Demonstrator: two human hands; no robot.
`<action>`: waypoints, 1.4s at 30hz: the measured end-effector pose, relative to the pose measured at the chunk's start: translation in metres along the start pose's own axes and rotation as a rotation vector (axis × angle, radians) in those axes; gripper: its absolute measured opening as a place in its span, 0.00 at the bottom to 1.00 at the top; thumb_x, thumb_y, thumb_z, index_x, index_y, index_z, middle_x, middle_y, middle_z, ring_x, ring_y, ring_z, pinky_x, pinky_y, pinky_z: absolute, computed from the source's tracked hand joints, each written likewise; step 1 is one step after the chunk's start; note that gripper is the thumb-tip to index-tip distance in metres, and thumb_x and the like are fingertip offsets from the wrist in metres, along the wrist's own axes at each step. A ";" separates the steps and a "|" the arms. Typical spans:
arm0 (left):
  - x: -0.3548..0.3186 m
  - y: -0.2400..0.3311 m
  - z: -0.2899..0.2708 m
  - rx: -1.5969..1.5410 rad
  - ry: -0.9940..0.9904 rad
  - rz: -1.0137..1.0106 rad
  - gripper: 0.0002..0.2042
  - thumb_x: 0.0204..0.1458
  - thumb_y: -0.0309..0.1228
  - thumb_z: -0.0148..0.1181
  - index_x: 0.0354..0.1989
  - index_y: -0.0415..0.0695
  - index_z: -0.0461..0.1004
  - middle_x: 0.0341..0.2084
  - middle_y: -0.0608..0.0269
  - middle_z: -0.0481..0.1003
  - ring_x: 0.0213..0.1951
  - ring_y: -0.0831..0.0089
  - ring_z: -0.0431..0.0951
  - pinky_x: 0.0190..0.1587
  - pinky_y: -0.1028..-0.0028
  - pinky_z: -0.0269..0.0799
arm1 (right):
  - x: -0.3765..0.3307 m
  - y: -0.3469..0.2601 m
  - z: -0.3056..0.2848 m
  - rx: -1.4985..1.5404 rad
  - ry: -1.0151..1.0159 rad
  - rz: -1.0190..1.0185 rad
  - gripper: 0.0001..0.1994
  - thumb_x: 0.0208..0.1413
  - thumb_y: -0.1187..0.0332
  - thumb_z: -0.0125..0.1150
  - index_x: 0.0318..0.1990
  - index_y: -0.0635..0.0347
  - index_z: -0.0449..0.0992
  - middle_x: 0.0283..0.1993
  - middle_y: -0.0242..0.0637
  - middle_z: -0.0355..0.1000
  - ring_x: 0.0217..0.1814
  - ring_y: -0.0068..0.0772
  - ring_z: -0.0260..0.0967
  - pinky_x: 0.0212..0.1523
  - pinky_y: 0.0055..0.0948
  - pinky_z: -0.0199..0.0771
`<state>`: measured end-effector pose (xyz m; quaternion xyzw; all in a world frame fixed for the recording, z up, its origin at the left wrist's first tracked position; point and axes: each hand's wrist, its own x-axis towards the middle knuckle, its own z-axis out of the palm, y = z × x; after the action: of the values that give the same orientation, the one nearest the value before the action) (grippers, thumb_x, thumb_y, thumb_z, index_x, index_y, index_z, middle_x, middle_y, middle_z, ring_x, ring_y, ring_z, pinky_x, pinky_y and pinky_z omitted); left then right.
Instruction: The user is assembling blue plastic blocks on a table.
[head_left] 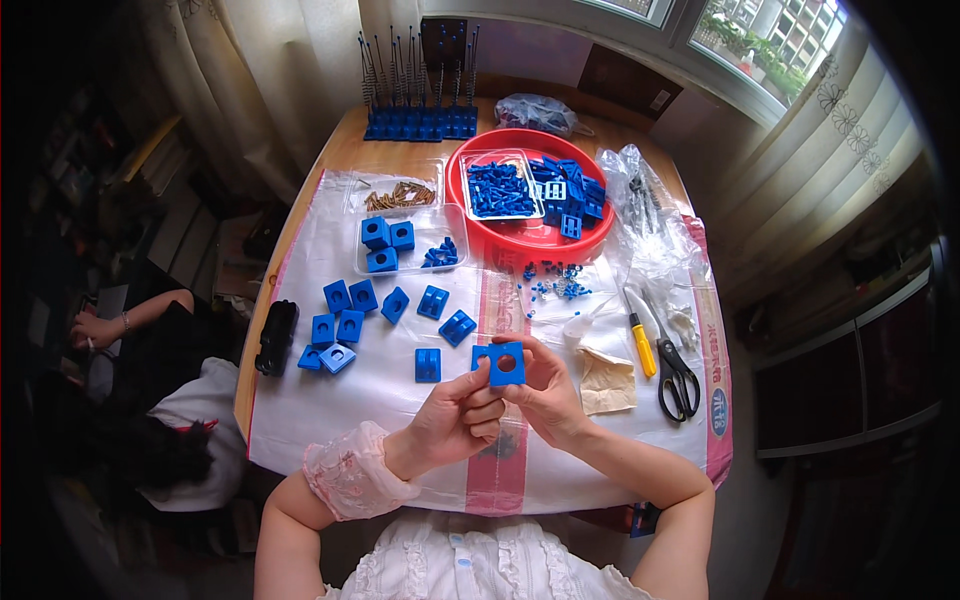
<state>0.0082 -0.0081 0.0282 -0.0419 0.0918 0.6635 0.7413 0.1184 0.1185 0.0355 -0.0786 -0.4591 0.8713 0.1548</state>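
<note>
I see both hands, left hand (455, 415) & right hand (545, 395), fingers closed on a blue block w/ round hole (506, 364), held above tabletop (350, 150), scissors (675, 375) to the right.

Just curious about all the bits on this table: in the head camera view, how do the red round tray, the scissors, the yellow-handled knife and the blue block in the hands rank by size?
Largest to smallest, as they look:
1. red round tray
2. scissors
3. yellow-handled knife
4. blue block
The block is raised nearer the camera, so it looks bigger than it is; still smallest. Both hands, left and right, hold it.
</note>
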 end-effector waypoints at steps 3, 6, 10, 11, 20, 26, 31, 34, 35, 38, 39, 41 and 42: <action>0.001 0.000 0.004 0.055 0.006 -0.012 0.18 0.65 0.44 0.45 0.56 0.47 0.66 0.15 0.79 0.47 0.16 0.86 0.47 0.20 0.82 0.44 | 0.002 -0.005 -0.005 -0.171 -0.023 -0.089 0.26 0.47 0.73 0.71 0.55 0.60 0.70 0.47 0.29 0.67 0.51 0.20 0.64 0.54 0.24 0.64; 0.003 0.006 0.000 0.178 0.016 -0.003 0.20 0.64 0.45 0.47 0.58 0.46 0.65 0.15 0.79 0.48 0.16 0.87 0.48 0.19 0.83 0.44 | 0.007 -0.021 -0.010 -0.485 -0.063 -0.251 0.25 0.43 0.73 0.72 0.52 0.60 0.72 0.45 0.31 0.65 0.50 0.23 0.63 0.52 0.26 0.64; 0.008 0.020 0.005 0.513 0.125 0.040 0.25 0.62 0.48 0.50 0.59 0.43 0.65 0.15 0.80 0.50 0.16 0.89 0.49 0.18 0.85 0.42 | 0.008 -0.072 -0.011 -1.203 -0.119 -0.480 0.25 0.37 0.72 0.73 0.47 0.62 0.73 0.45 0.36 0.65 0.50 0.34 0.62 0.50 0.31 0.64; 0.008 0.022 0.007 0.590 0.112 0.059 0.25 0.61 0.48 0.51 0.59 0.42 0.65 0.15 0.81 0.51 0.16 0.90 0.49 0.18 0.85 0.43 | 0.007 -0.086 -0.005 -1.393 -0.142 -0.538 0.24 0.36 0.71 0.73 0.46 0.62 0.73 0.46 0.37 0.65 0.50 0.37 0.62 0.50 0.32 0.64; 0.013 0.007 -0.001 0.674 0.128 0.047 0.24 0.58 0.38 0.60 0.59 0.40 0.66 0.17 0.83 0.57 0.17 0.92 0.51 0.20 0.87 0.46 | 0.006 -0.119 0.038 -2.085 -0.453 -0.356 0.12 0.38 0.66 0.64 0.29 0.64 0.73 0.40 0.40 0.64 0.48 0.37 0.60 0.46 0.33 0.60; 0.013 0.009 -0.008 0.566 0.030 0.032 0.15 0.58 0.39 0.59 0.49 0.45 0.73 0.16 0.84 0.58 0.17 0.91 0.51 0.20 0.86 0.44 | 0.013 -0.110 0.045 -2.069 -0.509 -0.361 0.10 0.38 0.69 0.61 0.29 0.64 0.72 0.40 0.41 0.64 0.48 0.38 0.60 0.45 0.32 0.60; 0.012 0.010 -0.009 0.600 0.026 0.028 0.14 0.58 0.41 0.58 0.47 0.46 0.74 0.16 0.84 0.58 0.16 0.91 0.51 0.19 0.85 0.43 | 0.013 -0.109 0.045 -2.007 -0.495 -0.322 0.14 0.39 0.66 0.66 0.32 0.64 0.72 0.41 0.40 0.64 0.49 0.38 0.60 0.46 0.33 0.61; 0.013 0.011 -0.009 0.550 0.019 -0.006 0.18 0.58 0.43 0.58 0.50 0.45 0.72 0.16 0.83 0.58 0.16 0.91 0.51 0.18 0.86 0.44 | 0.011 -0.110 0.037 -1.841 -0.406 -0.259 0.17 0.40 0.65 0.71 0.37 0.61 0.74 0.43 0.37 0.64 0.49 0.39 0.59 0.49 0.35 0.63; 0.014 0.011 -0.008 0.525 0.017 -0.023 0.19 0.57 0.44 0.58 0.50 0.44 0.72 0.16 0.83 0.58 0.16 0.91 0.51 0.18 0.86 0.44 | 0.010 -0.108 0.032 -1.745 -0.369 -0.250 0.18 0.40 0.66 0.72 0.38 0.60 0.74 0.42 0.37 0.64 0.49 0.39 0.60 0.49 0.35 0.64; 0.013 0.011 -0.008 0.505 0.018 -0.055 0.23 0.56 0.46 0.58 0.53 0.43 0.70 0.16 0.82 0.58 0.16 0.91 0.51 0.17 0.87 0.44 | 0.005 -0.102 0.022 -1.559 -0.292 -0.240 0.20 0.39 0.67 0.74 0.41 0.58 0.75 0.42 0.37 0.65 0.49 0.39 0.61 0.50 0.36 0.66; 0.014 0.011 -0.009 0.503 0.005 -0.064 0.23 0.56 0.46 0.58 0.53 0.43 0.70 0.16 0.82 0.58 0.16 0.91 0.51 0.17 0.87 0.44 | 0.004 -0.100 0.020 -1.514 -0.272 -0.238 0.21 0.38 0.68 0.75 0.42 0.58 0.75 0.42 0.37 0.65 0.49 0.39 0.61 0.50 0.36 0.66; 0.013 0.012 -0.008 0.500 -0.016 -0.082 0.24 0.56 0.47 0.58 0.54 0.43 0.70 0.16 0.82 0.57 0.16 0.91 0.51 0.18 0.87 0.44 | 0.001 -0.096 0.017 -1.491 -0.254 -0.227 0.20 0.38 0.67 0.75 0.42 0.57 0.76 0.42 0.37 0.65 0.49 0.39 0.61 0.50 0.36 0.66; 0.013 0.011 -0.010 0.505 -0.013 -0.089 0.24 0.56 0.47 0.57 0.54 0.43 0.70 0.16 0.82 0.57 0.16 0.91 0.51 0.18 0.87 0.44 | 0.001 -0.095 0.017 -1.479 -0.245 -0.222 0.20 0.37 0.67 0.75 0.42 0.57 0.76 0.42 0.36 0.65 0.49 0.39 0.61 0.50 0.36 0.66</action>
<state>-0.0023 0.0039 0.0163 0.1448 0.2476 0.5864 0.7575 0.1320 0.1561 0.1230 -0.0178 -0.9430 0.3181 0.0964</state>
